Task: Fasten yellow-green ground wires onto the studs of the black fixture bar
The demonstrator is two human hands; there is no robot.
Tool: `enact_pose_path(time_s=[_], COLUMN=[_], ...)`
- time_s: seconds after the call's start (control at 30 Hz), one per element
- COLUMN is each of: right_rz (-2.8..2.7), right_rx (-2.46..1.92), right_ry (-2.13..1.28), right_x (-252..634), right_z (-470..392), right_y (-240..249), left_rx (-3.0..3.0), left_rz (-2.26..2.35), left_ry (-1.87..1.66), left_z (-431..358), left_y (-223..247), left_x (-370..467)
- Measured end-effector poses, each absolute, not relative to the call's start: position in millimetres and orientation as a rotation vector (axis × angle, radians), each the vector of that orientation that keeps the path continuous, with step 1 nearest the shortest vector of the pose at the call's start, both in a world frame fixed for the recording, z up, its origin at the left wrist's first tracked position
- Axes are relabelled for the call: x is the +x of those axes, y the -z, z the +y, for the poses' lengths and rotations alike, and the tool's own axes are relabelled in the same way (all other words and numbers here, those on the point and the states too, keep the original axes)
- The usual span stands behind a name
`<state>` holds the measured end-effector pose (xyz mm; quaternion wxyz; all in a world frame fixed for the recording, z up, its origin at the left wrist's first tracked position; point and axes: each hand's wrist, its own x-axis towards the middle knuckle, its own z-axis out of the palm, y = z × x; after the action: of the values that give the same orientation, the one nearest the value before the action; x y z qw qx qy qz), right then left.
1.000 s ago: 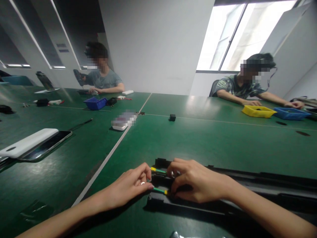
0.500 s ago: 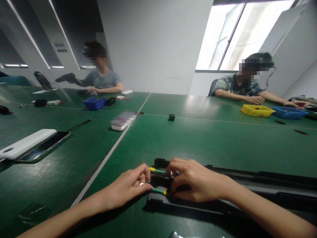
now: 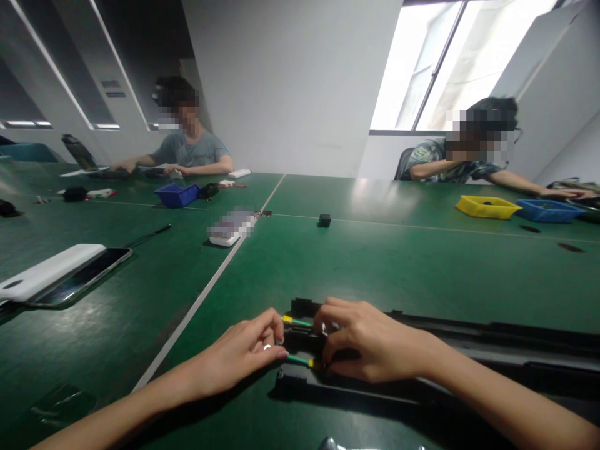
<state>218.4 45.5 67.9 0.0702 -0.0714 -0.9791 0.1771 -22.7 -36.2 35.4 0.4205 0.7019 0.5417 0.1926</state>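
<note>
In the head view a long black plastic channel part (image 3: 356, 395) lies on the table in front of me, running off to the right. Two short green wires with yellow sleeves cross its left end: a far wire (image 3: 301, 323) and a near wire (image 3: 297, 360). My left hand (image 3: 246, 347) is closed at their left ends, with forefinger and thumb against them. My right hand (image 3: 365, 344) rests over the channel, its fingers curled round the wires' right ends. The wire tips are hidden behind the fingers of both hands.
On the green table lie a white case (image 3: 56, 269), a phone (image 3: 89, 281), a white device (image 3: 229, 230) and a small black cube (image 3: 324, 220). Across it sit two people near a dark blue bin (image 3: 178, 195), a yellow bin (image 3: 487, 207) and a blue bin (image 3: 548, 211).
My hands and the wires stay almost still. The person at left has lowered a hand with a dark tool to the table; the person at right has raised a hand toward the face.
</note>
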Motion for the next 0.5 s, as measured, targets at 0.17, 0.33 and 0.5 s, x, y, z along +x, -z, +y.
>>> enact_pose_path(time_s=[0.17, 0.33, 0.5], right_rz=[-2.955, -2.947, -2.953], right_rx=[-0.214, -0.235, -0.245], right_ry=[-0.547, -0.555, -0.541], right_x=[218.1, 218.6, 218.2], right_z=[45.3, 45.3, 44.7], right_y=[-68.9, -68.2, -68.5], left_rx=[1.767, 1.765, 1.768], left_rz=[1.349, 1.341, 1.340], left_ry=[-0.476, -0.486, -0.468], left_z=[-36.2, -36.1, -34.6], left_y=[-35.7, -34.2, -33.6], left_x=[-22.7, -23.9, -23.7])
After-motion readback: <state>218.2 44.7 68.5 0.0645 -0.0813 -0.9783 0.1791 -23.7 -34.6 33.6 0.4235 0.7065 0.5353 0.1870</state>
